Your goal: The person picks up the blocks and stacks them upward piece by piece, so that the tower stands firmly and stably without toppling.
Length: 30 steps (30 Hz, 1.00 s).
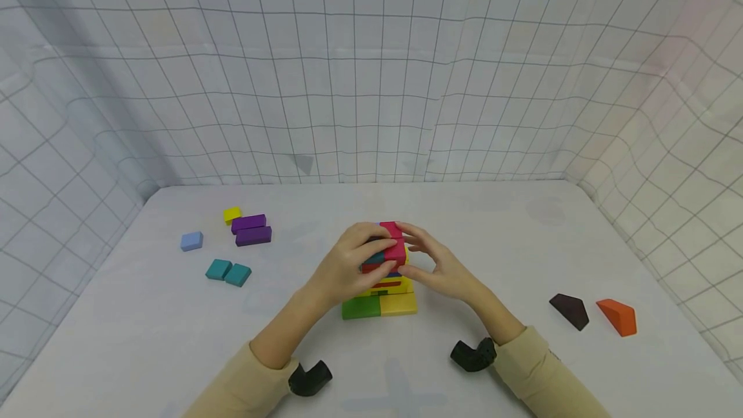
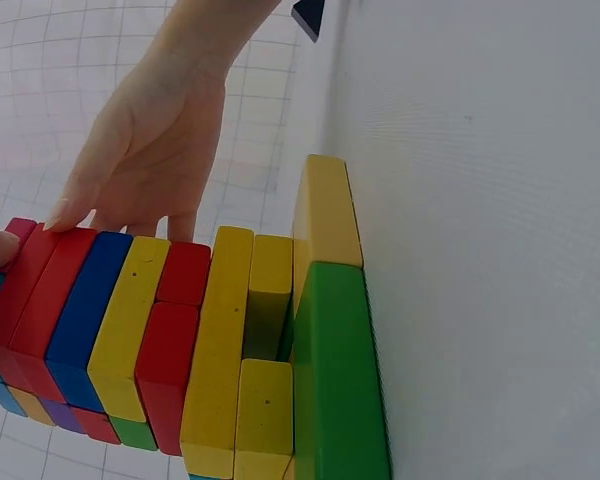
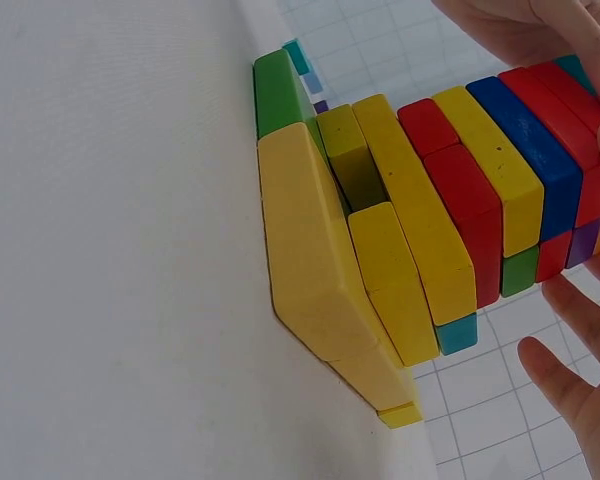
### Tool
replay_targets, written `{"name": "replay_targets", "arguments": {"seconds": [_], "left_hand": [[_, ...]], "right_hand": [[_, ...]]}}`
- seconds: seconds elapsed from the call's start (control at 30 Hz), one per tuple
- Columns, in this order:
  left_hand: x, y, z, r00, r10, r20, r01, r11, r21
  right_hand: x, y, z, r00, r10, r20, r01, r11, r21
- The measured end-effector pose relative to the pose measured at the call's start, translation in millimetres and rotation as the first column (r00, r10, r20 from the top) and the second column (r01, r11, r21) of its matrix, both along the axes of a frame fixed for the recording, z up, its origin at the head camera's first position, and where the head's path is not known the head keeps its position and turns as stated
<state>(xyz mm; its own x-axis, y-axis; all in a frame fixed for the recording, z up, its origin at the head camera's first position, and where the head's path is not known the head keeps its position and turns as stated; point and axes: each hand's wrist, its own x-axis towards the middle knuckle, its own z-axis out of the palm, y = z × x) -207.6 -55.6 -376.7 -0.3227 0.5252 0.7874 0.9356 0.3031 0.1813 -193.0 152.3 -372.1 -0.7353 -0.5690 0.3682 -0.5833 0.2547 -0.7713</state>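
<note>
A tower of coloured wooden blocks (image 2: 215,350) stands in the middle of the table, with yellow, red and blue layers. Green (image 1: 361,308) and pale yellow blocks (image 1: 398,304) form its base. My left hand (image 1: 351,260) curls over the top from the left, its thumb across the front and fingers on the pink (image 1: 396,251) and teal blocks (image 1: 376,257). On the right side, my right hand (image 1: 439,268) stays loosely spread, fingertips touching the upper layers. In the right wrist view, one of its fingertips stands apart from the tower. The far side of the top is partly hidden.
At the left lie two purple blocks (image 1: 253,236), a yellow block (image 1: 232,215), a light blue block (image 1: 191,241) and two teal blocks (image 1: 219,269). A dark brown block (image 1: 570,311) and an orange block (image 1: 618,317) lie at the right. Grid-patterned curtains (image 1: 371,82) enclose the table.
</note>
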Motion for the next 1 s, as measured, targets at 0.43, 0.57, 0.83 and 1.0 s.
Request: {"name": "replay_targets", "arguments": {"seconds": [0.43, 0.57, 0.83, 1.0], "left_hand": [[-2.3, -1, -6.0, 1.000, -0.024, 0.010, 0.024, 0.999, 0.047], [-2.7, -1, -5.7, 0.999, -0.028, 0.045, 0.026, 0.999, 0.046], [-2.6, -14, -7.5, 0.930, -0.040, 0.367, 0.000, 0.994, 0.107], [-2.8, -19, -11.0, 0.884, -0.058, 0.463, -0.007, 0.991, 0.137]], "right_hand": [[0.5, 0, 1.1, 1.000, 0.002, -0.007, -0.002, 1.000, 0.010], [1.1, 0, 3.2, 1.000, -0.004, 0.000, 0.004, 1.000, 0.013], [3.1, -2, 7.1, 1.000, -0.014, -0.023, 0.014, 1.000, -0.007], [5.2, -4, 9.4, 0.998, -0.023, -0.065, 0.022, 1.000, -0.018]]}}
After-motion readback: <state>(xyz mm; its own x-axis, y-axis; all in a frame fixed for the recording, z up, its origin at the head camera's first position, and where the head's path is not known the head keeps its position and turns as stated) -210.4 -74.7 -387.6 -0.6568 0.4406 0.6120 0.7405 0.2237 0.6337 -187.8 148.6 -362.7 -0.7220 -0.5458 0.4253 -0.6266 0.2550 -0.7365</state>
